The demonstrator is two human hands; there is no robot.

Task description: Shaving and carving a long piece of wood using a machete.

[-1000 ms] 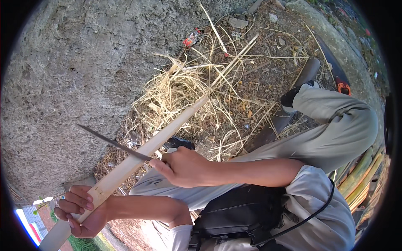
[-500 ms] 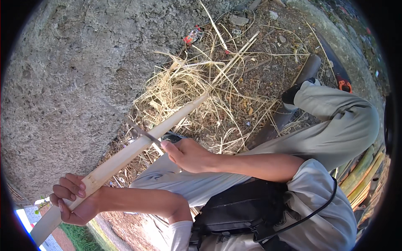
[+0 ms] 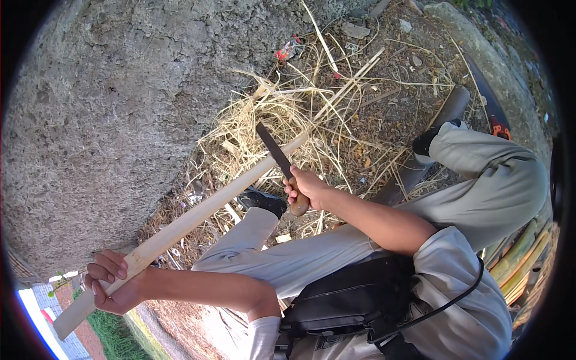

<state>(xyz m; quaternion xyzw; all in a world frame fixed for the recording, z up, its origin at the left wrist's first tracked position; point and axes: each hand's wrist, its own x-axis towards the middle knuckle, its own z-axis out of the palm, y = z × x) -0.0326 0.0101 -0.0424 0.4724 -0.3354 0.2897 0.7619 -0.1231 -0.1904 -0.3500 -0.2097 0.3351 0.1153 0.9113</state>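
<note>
A long pale strip of split bamboo [image 3: 201, 214] slants from lower left up to the pile of shavings. My left hand [image 3: 114, 282] is closed around it close to its lower end. In my right hand [image 3: 309, 187] is a knife [image 3: 276, 150] with a dark flat blade and a rounded wooden handle. The blade points up and left, crossing over the strip near its far end; whether it touches the wood I cannot tell. Thin curly shavings [image 3: 240, 123] lie heaped beneath and beyond the far end of the strip.
A big rough grey rock [image 3: 120, 120] fills the left. At the right, a dark pole [image 3: 453, 105] lies by my foot, and a saw with an orange handle [image 3: 500, 128] rests beyond it. Bamboo poles [image 3: 519, 258] are stacked at the right edge. A black bag [image 3: 342, 294] sits at my waist.
My right hand has moved up and right along the strip with the knife, from its middle toward the far end. The blade now points more upward. My left hand keeps its hold.
</note>
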